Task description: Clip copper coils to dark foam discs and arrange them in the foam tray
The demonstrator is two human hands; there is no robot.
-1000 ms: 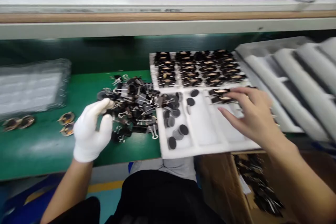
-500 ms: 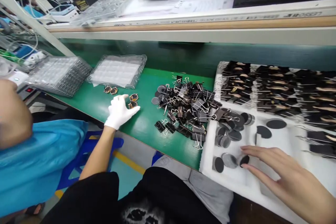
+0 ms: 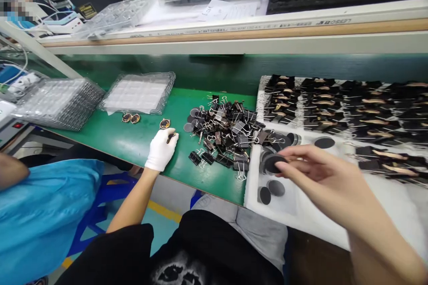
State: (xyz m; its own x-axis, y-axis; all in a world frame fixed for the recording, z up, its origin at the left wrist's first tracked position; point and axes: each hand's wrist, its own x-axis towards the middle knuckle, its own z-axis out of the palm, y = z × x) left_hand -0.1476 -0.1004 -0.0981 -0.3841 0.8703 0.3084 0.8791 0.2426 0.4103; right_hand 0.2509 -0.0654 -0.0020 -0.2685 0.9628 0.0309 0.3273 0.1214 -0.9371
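Observation:
My left hand (image 3: 161, 149), in a white glove, rests on the green bench (image 3: 133, 142) with its fingers closed on a small oval copper-coil part (image 3: 171, 135). Another such part (image 3: 165, 123) lies just beyond it. My bare right hand (image 3: 321, 176) hovers over the white foam tray (image 3: 301, 216) and pinches a dark round disc (image 3: 273, 163) between thumb and fingers. Several more discs (image 3: 269, 190) lie in the tray's near-left compartment. A heap of black binder clips (image 3: 224, 136) sits between my two hands.
Rows of clipped parts (image 3: 334, 102) fill the tray's far side. Two clear blister trays (image 3: 138, 92) (image 3: 56, 103) and two more oval parts (image 3: 130, 118) lie at the left. A person in blue (image 3: 36, 218) sits at my left. A shelf (image 3: 234, 35) overhangs the bench.
My head turned left, then settled. My left hand moved off the clip heap to the oval parts and closed on one. My right hand lifted a disc from the tray.

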